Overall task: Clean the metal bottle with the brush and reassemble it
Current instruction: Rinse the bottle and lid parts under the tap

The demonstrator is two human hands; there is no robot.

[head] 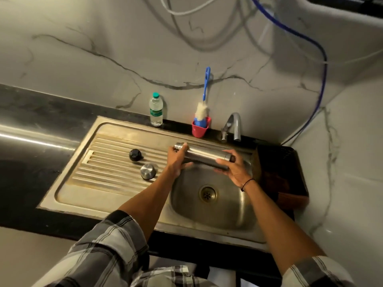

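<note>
Fingers of both hands curl round the metal bottle [204, 155] — the left hand [176, 160] holds it near its open mouth, and the right hand [233, 167] holds it near its bottom end. The bottle lies on its side in the air, just over the back edge of the sink [244, 214].

Left of the sink bowl, on the ribbed draining part, sit the black stopper [135, 155] and the shiny steel cap [148, 171], near each other but not touching. Behind the sink, the brush [204, 104] stands in a pink cup [200, 129], next to the tap [233, 126].

I think the brush must be picked up next, so one hand has to let go. Then the smooth bottle could slip and drop into the sink — one hand alone may not hold it well. The round cap could also roll if bumped.
</note>
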